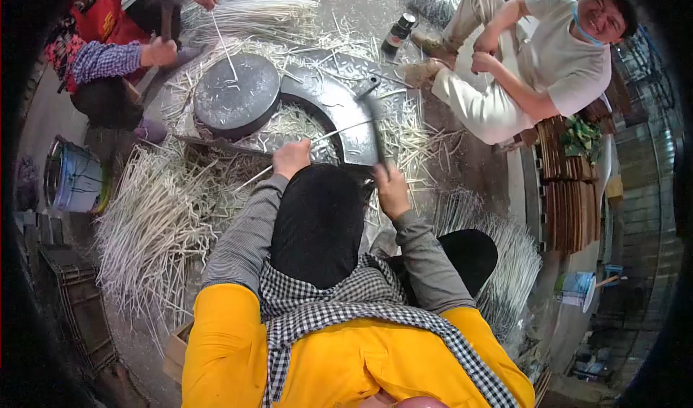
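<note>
My left hand (pixel 292 158) is closed around a thin pale rod (pixel 338 131). The rod's far end crosses a grey curved metal block (pixel 351 123), and its other end sticks out past my wrist to the lower left. In my right hand (pixel 392 191) is the handle of a dark hammer (pixel 376 130). The hammer is raised over the block's right side, its head blurred by motion. Left of the block stands a round grey metal anvil (pixel 237 92) with bits of rod on top.
Bundles of thin rods lie at left (pixel 155 227), right (pixel 509 263) and back (pixel 253 14). A co-worker's hand (pixel 159 52) at far left grips a hammer. Another person (pixel 556 61) sits at right. A dark bottle (pixel 398 36) stands behind; a bucket (pixel 74 175) at left.
</note>
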Motion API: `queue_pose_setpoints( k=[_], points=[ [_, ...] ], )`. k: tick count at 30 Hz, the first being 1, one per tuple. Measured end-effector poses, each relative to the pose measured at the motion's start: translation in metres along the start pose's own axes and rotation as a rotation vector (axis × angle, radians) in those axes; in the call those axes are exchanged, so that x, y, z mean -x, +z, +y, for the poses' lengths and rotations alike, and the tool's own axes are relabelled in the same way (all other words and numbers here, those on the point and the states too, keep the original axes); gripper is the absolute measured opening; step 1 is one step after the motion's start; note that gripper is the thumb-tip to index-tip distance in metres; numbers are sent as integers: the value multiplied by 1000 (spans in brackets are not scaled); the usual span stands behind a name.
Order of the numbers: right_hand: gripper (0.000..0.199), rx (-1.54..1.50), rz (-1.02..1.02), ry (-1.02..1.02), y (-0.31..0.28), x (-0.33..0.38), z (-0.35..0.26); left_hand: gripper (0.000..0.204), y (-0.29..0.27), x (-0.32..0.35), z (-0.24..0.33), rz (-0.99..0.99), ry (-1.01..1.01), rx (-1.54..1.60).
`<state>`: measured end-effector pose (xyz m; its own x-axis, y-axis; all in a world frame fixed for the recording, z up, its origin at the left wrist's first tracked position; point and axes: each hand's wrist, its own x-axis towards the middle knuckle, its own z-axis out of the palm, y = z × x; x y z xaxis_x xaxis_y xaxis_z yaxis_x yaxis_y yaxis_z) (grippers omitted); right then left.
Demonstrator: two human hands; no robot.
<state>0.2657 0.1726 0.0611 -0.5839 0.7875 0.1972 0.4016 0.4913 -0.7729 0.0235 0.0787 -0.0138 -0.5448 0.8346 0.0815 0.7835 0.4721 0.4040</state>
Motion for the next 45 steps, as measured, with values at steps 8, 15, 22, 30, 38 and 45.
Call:
queue_pose_setpoints(
  k=[8,15,22,30,38,45],
  points=[
    [43,-99,-92,110,-15,2,-20,19,37,-7,-27,-125,16,14],
    [40,24,-273,270,19,4,52,24,11,0,-4,-31,8,26],
    [45,-264,-134,273,13,2,30,27,1,22,-14,129,-4,413],
    [37,-471,-75,261,-11,-4,-31,28,6,19,-16,59,-61,478],
    [39,-113,13,-59,4,8,11,31,4,14,5,-87,-182,297],
    [42,-146,-181,314,-11,-6,1,32,-1,18,8,-125,-202,229]
  ],
)
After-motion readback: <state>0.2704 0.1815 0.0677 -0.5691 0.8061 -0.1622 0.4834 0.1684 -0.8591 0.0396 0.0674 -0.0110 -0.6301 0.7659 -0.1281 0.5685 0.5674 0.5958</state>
